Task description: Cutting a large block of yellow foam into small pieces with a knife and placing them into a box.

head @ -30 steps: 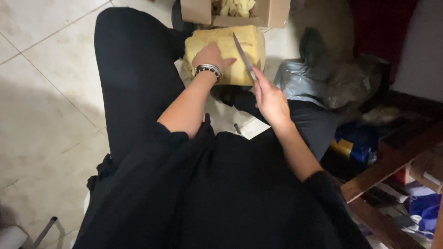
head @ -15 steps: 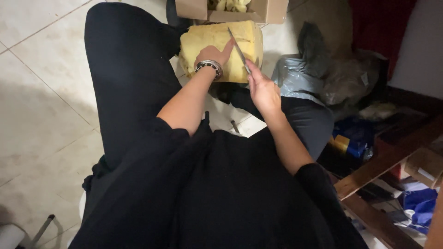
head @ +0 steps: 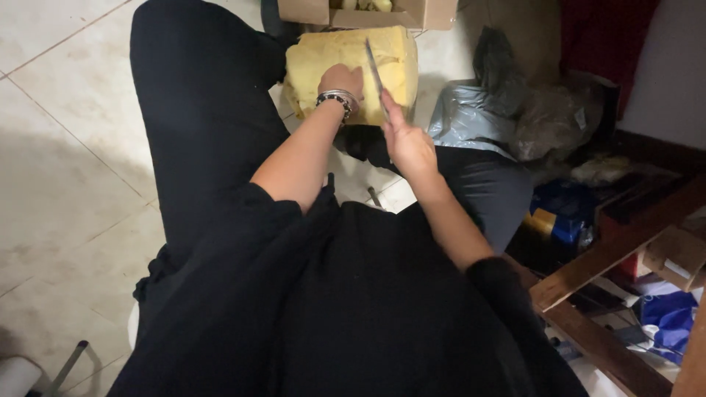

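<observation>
A person in black clothes sits over a pale tiled floor (head: 66, 125) and looks down at both hands. A big yellow foam block (head: 323, 62) lies on the floor between the person's legs, just in front of the knees. The left hand (head: 341, 79) rests flat on top of the block and presses it down; a beaded bracelet (head: 337, 99) sits on that wrist. The right hand (head: 407, 143) is closed around the handle of a long knife (head: 375, 73). The thin blade points away from the person and lies across the top of the block, just beside the left hand. Past the block stands an open cardboard box (head: 309, 11) with more yellow bits inside. To the right lie a grey plastic bag (head: 460, 121) and a wooden plank (head: 610, 254), with small mixed-up things around them.
</observation>
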